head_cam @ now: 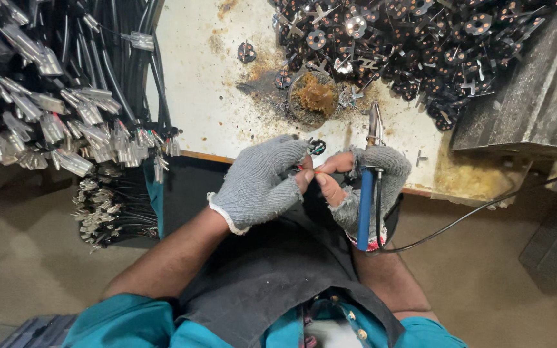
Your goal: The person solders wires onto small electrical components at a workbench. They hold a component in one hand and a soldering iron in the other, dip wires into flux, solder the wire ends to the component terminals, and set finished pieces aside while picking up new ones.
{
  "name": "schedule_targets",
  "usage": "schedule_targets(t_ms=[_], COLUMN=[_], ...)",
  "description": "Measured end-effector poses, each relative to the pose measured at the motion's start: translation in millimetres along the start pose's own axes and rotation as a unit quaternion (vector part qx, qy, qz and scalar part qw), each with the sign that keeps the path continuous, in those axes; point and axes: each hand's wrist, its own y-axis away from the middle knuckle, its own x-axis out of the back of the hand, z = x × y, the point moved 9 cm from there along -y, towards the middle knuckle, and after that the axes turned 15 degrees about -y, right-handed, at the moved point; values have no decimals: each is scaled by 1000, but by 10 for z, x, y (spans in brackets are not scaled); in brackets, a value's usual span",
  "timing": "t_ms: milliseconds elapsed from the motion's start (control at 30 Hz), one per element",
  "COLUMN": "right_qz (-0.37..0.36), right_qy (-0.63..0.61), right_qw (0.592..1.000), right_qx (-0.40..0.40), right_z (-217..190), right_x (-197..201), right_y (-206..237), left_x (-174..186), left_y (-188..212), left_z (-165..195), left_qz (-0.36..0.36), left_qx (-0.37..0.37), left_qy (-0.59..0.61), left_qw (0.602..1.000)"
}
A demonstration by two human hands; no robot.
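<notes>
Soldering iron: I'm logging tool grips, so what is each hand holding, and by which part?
The right hand grips the soldering iron by its blue handle, tip pointing away. Both hands' fingertips pinch a small wired part between them; the left hand holds nothing else visible.

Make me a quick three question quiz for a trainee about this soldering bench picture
1. True or false: the right hand holds the blue-handled soldering iron.
2. Where does the pile of small black round parts lie? A) on the floor B) at the far side of the bench C) in the person's lap
3. What covers the left hand?

Key: 1 true. 2 B. 3 A grey knit glove with open fingertips.
</notes>
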Motion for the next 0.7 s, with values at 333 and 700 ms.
schedule_targets(t_ms=[333, 700], right_qz=[32, 72], right_qy=[8, -20], right_qw=[999, 995], right_qx=[-27, -66], right_z=[-108, -192], right_x=[-45, -62], right_y=[-80, 2], left_x=[-76, -118], left_y=[70, 88], left_z=[-55, -25], left_qz=[57, 56], left_qx=[-11, -48], left_qy=[-46, -67], left_qw=[997, 995])
